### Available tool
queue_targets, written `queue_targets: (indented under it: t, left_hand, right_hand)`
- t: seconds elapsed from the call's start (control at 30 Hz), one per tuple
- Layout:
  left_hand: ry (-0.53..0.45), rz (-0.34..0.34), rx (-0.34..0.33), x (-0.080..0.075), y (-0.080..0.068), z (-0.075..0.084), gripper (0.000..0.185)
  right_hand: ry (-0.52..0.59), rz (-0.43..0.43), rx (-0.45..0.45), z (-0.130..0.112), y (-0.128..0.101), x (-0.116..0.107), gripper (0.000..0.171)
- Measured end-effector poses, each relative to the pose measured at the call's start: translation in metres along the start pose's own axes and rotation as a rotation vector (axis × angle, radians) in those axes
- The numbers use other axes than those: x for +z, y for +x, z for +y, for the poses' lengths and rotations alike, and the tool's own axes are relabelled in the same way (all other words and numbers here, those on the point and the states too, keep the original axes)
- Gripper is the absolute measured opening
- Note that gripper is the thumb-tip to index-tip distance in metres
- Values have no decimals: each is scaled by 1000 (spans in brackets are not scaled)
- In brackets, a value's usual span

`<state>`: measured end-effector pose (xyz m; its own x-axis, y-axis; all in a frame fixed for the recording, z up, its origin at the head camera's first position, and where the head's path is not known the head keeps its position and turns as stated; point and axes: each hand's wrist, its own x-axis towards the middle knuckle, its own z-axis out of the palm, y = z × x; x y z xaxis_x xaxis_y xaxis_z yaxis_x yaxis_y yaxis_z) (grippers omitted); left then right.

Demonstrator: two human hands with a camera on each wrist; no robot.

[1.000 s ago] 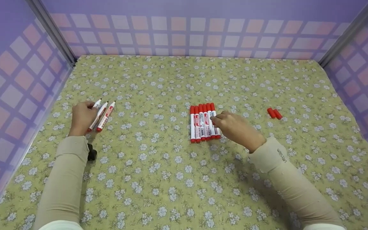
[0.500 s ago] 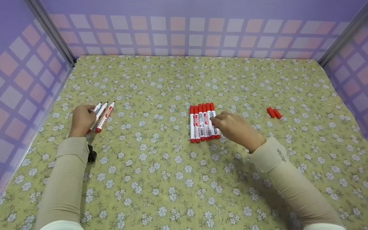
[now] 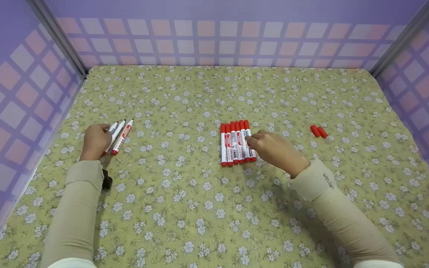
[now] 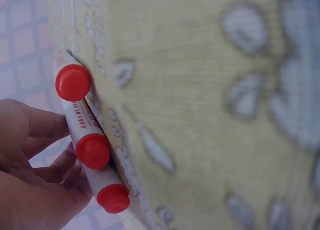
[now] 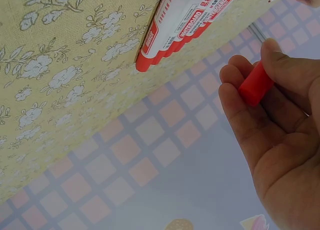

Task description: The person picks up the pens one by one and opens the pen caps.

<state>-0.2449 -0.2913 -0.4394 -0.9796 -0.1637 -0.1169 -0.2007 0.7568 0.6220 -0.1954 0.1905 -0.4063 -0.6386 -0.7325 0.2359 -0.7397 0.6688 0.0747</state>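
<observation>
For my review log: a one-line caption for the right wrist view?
Right hand holds a red cap beside a row of capped markers.

sleeves: long, beige, close-fitting, running from the lower edge of the head view up to each wrist; left sleeve (image 3: 75,212), right sleeve (image 3: 339,214)
cuffs: plain, ending right at the wrists
marking: small dark print on the right sleeve near the cuff (image 3: 328,181), too small to read
wrist gear: a small black device (image 3: 106,179) beside the left sleeve, lower left of the frame
under layer: white fabric at the bottom edge under both sleeves
hands: bare, left hand (image 3: 95,140), right hand (image 3: 276,150)
</observation>
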Motion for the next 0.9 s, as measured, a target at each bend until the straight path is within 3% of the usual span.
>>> queue_targets:
  t: [0.5, 0.73, 0.9]
  left_hand:
    - [-4, 123, 86, 7, -1, 17, 39]
    - [-38, 96, 166, 17, -3, 31, 37]
    - [-44, 41, 207, 25, -6, 44, 38]
  right_hand:
    - [39, -16, 83, 11, -7, -9, 30]
    - [66, 18, 140, 22, -13, -13, 33]
    - [72, 114, 145, 29, -19, -12, 25]
